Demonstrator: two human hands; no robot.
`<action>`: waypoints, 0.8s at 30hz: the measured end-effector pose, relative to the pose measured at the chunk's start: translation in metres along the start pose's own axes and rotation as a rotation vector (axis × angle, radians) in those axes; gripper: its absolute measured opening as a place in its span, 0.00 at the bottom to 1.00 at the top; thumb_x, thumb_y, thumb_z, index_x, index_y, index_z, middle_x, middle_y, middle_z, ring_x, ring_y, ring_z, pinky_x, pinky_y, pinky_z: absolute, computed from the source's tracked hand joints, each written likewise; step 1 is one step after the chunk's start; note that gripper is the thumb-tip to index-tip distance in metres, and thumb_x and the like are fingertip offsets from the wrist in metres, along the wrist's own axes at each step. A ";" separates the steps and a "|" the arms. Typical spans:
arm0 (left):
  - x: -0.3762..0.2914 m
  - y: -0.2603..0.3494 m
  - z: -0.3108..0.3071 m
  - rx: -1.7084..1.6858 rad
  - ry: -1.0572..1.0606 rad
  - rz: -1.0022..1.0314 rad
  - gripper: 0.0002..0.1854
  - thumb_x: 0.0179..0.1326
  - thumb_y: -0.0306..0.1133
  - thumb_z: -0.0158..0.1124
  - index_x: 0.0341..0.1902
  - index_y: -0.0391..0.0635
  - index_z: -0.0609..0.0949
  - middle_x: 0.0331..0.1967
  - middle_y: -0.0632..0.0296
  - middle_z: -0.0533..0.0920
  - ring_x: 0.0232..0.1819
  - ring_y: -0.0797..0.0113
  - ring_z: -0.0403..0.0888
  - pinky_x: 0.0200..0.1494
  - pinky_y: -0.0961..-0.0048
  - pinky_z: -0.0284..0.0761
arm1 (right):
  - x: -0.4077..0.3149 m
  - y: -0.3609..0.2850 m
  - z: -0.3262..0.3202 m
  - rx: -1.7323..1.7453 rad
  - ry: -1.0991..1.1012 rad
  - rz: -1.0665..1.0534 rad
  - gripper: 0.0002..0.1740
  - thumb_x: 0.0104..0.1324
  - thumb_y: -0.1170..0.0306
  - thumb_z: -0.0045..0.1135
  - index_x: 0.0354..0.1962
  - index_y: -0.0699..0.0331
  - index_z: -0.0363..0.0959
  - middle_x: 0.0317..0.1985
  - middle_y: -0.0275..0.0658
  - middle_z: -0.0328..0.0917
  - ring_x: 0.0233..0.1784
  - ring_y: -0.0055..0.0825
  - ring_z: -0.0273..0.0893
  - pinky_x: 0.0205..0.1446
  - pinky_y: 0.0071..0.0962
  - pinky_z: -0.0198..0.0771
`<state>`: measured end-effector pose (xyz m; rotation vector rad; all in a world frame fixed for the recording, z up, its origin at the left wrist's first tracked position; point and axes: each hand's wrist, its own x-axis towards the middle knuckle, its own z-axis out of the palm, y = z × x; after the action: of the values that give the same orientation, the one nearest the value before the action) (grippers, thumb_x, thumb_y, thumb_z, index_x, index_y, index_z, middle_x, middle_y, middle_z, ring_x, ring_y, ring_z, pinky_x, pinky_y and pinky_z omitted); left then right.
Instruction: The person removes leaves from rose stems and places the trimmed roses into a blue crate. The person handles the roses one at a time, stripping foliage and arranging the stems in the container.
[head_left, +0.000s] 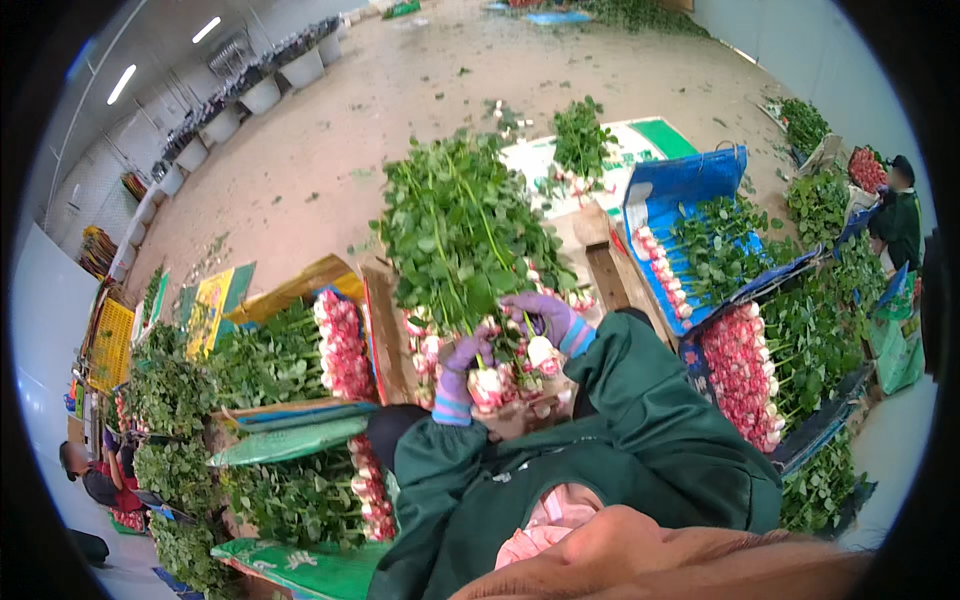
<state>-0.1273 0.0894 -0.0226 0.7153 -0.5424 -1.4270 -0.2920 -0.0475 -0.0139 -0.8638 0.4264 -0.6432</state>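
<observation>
My left hand (466, 358), in a purple knitted glove with a striped cuff, grips a rose stem just behind a white-and-pink bloom (486, 384). In the same kind of glove, my right hand (546, 318) is closed around another stem, whose white-and-pink rose (544, 352) hangs below the fingers. Both stems run away from me over a large leafy heap of cut roses (457, 225). More rose heads (424, 349) lie around and beneath my hands, partly hidden by them and by leaves.
Packed rose heads (345, 345) fill a holder at left, more (367, 487) below it. At right stand a blue sheet holder (686, 169) with roses and another dense rose stack (739, 375). A wooden stand (609, 274) is beside my right arm. Co-workers (896, 217) sit at both sides.
</observation>
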 end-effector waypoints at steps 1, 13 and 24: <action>0.001 0.012 0.014 0.058 -0.063 0.086 0.20 0.62 0.36 0.58 0.53 0.36 0.75 0.35 0.64 0.78 0.35 0.70 0.76 0.42 0.71 0.76 | -0.005 -0.009 0.009 -0.131 -0.049 -0.061 0.14 0.63 0.67 0.55 0.44 0.67 0.74 0.31 0.30 0.76 0.31 0.15 0.71 0.36 0.16 0.68; 0.009 0.052 0.075 -0.353 -0.076 0.093 0.18 0.68 0.28 0.48 0.60 0.35 0.70 0.40 0.65 0.74 0.39 0.75 0.73 0.44 0.77 0.75 | -0.015 -0.048 0.066 0.387 -0.116 0.016 0.13 0.67 0.67 0.51 0.45 0.68 0.73 0.32 0.32 0.77 0.28 0.20 0.77 0.32 0.19 0.78; 0.008 0.047 0.087 -0.281 0.129 0.125 0.14 0.64 0.33 0.59 0.48 0.37 0.76 0.33 0.64 0.77 0.34 0.76 0.75 0.36 0.81 0.74 | -0.016 -0.053 0.074 0.190 0.177 -0.070 0.09 0.67 0.64 0.52 0.39 0.61 0.72 0.25 0.22 0.70 0.15 0.06 0.56 0.15 0.09 0.55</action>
<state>-0.1569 0.0713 0.0705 0.5344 -0.2740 -1.2985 -0.2786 -0.0202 0.0735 -0.6454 0.4867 -0.8154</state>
